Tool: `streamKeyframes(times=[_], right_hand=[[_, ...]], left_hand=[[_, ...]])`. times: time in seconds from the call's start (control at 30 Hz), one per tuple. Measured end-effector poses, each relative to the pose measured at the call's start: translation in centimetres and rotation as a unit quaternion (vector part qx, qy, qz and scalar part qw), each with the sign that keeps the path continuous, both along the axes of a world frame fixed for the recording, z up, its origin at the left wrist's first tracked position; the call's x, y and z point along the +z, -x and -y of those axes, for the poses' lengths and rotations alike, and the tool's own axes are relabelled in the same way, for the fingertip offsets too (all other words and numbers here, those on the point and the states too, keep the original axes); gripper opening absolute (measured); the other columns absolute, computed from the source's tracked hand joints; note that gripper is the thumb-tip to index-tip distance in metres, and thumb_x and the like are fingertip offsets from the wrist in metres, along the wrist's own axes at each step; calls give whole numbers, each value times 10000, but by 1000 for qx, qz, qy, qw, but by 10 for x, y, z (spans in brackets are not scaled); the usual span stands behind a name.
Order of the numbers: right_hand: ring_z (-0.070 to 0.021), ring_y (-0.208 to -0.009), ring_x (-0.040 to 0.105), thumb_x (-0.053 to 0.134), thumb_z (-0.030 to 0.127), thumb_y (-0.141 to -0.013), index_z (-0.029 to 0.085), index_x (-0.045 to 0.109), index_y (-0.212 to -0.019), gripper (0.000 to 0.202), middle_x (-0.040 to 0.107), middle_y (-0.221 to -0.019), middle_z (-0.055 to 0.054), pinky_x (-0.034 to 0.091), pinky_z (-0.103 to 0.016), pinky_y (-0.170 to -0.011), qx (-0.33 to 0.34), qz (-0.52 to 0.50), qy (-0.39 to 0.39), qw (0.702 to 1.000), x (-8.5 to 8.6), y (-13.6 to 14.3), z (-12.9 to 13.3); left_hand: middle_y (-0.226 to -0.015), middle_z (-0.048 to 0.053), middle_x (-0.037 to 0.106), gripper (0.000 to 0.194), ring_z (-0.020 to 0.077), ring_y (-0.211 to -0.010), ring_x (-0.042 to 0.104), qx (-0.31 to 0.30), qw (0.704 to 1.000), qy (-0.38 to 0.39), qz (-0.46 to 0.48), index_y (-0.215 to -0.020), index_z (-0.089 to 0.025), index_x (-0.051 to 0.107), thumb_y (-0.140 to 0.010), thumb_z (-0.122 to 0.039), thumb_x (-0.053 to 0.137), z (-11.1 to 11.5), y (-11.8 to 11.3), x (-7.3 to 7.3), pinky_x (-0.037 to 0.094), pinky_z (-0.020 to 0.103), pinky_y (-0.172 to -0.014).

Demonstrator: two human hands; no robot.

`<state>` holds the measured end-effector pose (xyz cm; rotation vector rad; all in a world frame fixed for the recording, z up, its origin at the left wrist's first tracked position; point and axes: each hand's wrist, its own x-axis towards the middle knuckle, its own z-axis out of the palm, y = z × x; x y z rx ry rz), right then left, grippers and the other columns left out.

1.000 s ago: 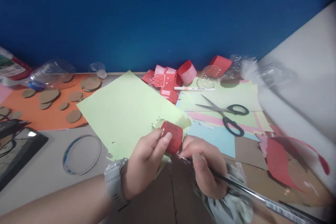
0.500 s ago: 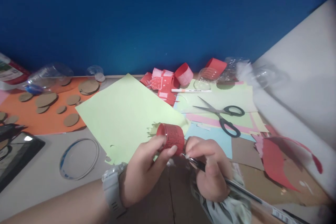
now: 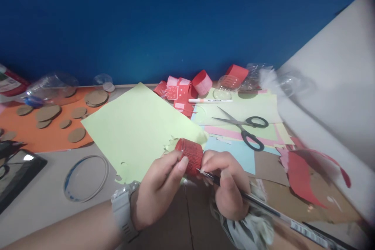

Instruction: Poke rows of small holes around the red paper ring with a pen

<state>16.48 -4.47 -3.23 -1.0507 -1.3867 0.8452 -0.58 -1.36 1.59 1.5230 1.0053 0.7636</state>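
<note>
Above the near edge of the table, head view: left hand (image 3: 158, 193) has a short red cylinder (image 3: 192, 154) pinched between thumb and fingers, tilted, one end toward the green sheet (image 3: 137, 125). Right hand (image 3: 231, 189) is closed around a dark pen-like tool (image 3: 263, 206), its tip at the cylinder's lower edge; can't tell if it touches. Gray watch (image 3: 124, 209) on left wrist.

Progress: dark crossed lines already cover much of the cylinder's visible side, so that face looks mostly done. Far side and underside are hidden; can't tell whether any marking is left there. Exact kind of tool unclear.

Around: scissors (image 3: 240, 124) lie open on layered paper, not in use. White marker (image 3: 210, 101) lies in front of a pink-and-red paper ring (image 3: 202, 83), which looks formed. Red curved paper piece (image 3: 300, 177) rests on brown cardboard (image 3: 334, 207), right side. Left side: cardboard discs (image 3: 48, 113), cut out and loose on an orange sheet (image 3: 17, 136), some overlapping; clear plastic bottle (image 3: 52, 87) behind them. Thin hoop (image 3: 66, 188) flat on the table, nearer the person.
</note>
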Motion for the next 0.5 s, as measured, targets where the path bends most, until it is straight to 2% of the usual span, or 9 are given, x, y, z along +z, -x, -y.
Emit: streamKeyframes(times=[0.1, 0.23, 0.37, 0.5], right_hand=[[-199, -649, 567, 410, 430, -1045, 309, 666, -1006, 286, 560, -765, -27, 443, -331, -563, 17, -67, -37, 997, 4, 4, -4], [-207, -648, 577, 409, 436, -1038, 308, 656, -978, 285, 591, -779, -24, 463, -352, -586, 12, -67, -49, 996, 8, 7, -6], [-204, -593, 560, 427, 432, -1041, 319, 630, -935, 255, 592, -750, -15, 440, -356, -563, 1, -63, -17, 998, 12, 9, -7], [-166, -548, 516, 440, 410, -1055, 265, 598, -877, 278, 539, -672, 8, 400, -320, -528, -5, -99, 16, 995, 14, 11, -8]], left_hand=[[-775, -19, 638, 311, 141, -742, 537, -2, 1000, -14, -21, -802, -209, 554, -1068, -287, 413, 0, 0, 0, 426, 247, -766], [-755, -13, 653, 306, 145, -724, 546, 4, 999, -23, -38, -790, -205, 573, -1054, -294, 446, -2, -2, -1, 428, 254, -745], [-752, -11, 691, 306, 141, -702, 588, 8, 1000, -9, -20, -766, -204, 595, -1036, -282, 475, -5, -4, 1, 453, 239, -708], [-769, -1, 736, 314, 148, -736, 659, 3, 999, 45, 14, -768, -202, 648, -1025, -279, 485, -7, -7, 2, 503, 233, -753]])
